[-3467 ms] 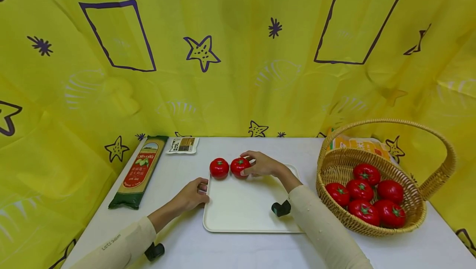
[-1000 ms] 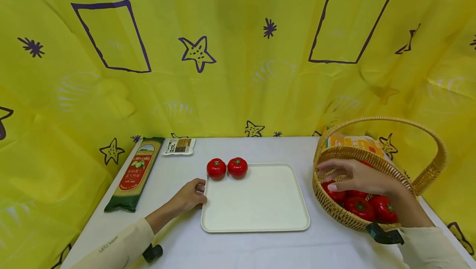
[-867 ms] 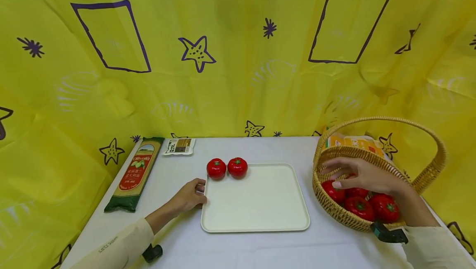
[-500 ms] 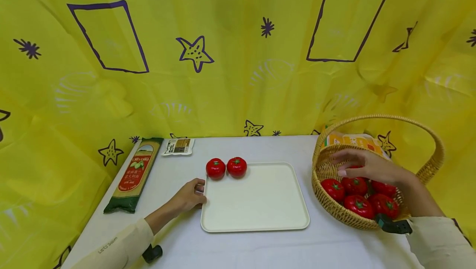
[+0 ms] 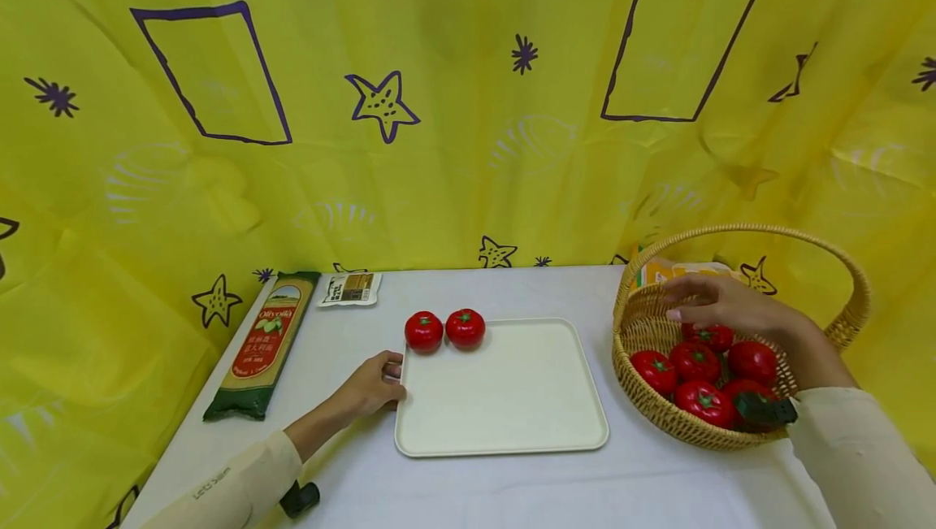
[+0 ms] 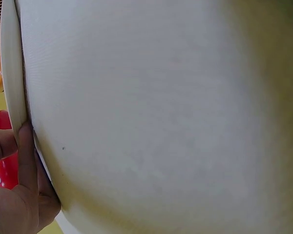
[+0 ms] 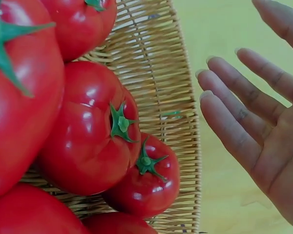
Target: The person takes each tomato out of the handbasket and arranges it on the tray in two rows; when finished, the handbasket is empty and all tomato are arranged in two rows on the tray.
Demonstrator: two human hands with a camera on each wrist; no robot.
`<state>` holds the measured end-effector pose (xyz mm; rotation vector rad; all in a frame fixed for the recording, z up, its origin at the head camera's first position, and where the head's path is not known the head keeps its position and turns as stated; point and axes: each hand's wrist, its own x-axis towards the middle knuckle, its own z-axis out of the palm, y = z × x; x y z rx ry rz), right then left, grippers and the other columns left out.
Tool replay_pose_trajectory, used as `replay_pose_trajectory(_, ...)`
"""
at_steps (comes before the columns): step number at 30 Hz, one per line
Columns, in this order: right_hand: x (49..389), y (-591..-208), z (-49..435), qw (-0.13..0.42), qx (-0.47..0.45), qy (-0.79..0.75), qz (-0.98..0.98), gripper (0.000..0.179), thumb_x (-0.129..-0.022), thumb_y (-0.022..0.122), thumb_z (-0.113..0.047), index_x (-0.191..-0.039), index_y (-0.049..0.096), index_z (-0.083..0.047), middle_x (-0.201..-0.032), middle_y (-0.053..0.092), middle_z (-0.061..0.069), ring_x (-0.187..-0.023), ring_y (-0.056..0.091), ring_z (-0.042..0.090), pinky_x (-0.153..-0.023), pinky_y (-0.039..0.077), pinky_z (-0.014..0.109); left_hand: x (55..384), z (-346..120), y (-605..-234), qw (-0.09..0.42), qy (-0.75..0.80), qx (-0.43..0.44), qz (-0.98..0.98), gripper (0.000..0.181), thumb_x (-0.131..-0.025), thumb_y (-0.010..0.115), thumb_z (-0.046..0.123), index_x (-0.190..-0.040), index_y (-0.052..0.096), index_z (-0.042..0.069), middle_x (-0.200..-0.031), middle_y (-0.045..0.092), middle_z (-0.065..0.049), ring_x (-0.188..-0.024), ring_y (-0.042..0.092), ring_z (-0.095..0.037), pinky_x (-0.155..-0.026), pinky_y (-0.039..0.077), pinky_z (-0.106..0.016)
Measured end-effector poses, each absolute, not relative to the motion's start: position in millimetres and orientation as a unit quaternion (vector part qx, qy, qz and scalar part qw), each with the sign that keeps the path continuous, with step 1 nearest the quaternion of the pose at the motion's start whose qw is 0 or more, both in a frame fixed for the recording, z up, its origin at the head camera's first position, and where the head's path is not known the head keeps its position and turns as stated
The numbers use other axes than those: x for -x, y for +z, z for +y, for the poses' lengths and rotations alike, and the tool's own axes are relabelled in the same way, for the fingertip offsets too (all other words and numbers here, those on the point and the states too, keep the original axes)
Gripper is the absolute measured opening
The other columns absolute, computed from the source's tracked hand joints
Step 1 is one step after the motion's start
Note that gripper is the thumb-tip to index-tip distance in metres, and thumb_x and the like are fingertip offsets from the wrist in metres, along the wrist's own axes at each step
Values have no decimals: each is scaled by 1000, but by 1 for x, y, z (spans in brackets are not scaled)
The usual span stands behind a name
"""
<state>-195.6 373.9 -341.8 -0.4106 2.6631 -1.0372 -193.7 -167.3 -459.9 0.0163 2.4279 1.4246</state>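
My left hand (image 5: 374,384) holds the left edge of a cream rectangular tray (image 5: 504,399). In the left wrist view, its thumb and fingers pinch the tray rim (image 6: 12,63). Two red tomatoes with green stems, a left one (image 5: 424,332) and a right one (image 5: 465,328), sit side by side at the tray's back left corner. My right hand (image 5: 720,301) hovers over the back of a wicker basket (image 5: 634,387), fingers spread and holding nothing. Several red tomatoes (image 7: 88,131) lie in that basket, below and beside the hand in the right wrist view.
The basket's tall arched handle (image 5: 760,228) rises above the right hand. Behind the basket lies an orange packet (image 5: 654,271). On the left are a long green and red pasta bag (image 5: 266,342) and a small white packet (image 5: 351,289). A yellow curtain (image 5: 468,179) hangs behind the table.
My right hand was on the right tray tomato, then let go and moved over to the basket. Lately it has risen toward the basket's back, uncovering more tomatoes. The left hand stays on the tray.
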Motion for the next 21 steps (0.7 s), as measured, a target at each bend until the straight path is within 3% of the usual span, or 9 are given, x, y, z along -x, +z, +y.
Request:
replay_pose_trajectory(10, 216, -352, 386, 128, 136, -383, 905, 58, -98, 64, -21, -143, 43, 8, -134, 55, 33, -110, 65, 32, -80, 63, 38, 193, -167, -457, 168, 513, -8, 842, 60, -78, 68, -10, -134, 49, -9, -110, 57, -18, -92, 62, -22, -71, 63, -36)
replay_pose_trajectory(21, 214, -359, 401, 162, 112, -365, 910, 65, -99, 63, -21, -145, 34, 16, -142, 42, 42, -115, 62, 44, -82, 62, 43, 193, -166, -458, 164, 501, -1, 850, 59, -78, 70, -9, -133, 50, -8, -109, 58, -15, -90, 61, -21, -71, 63, -33)
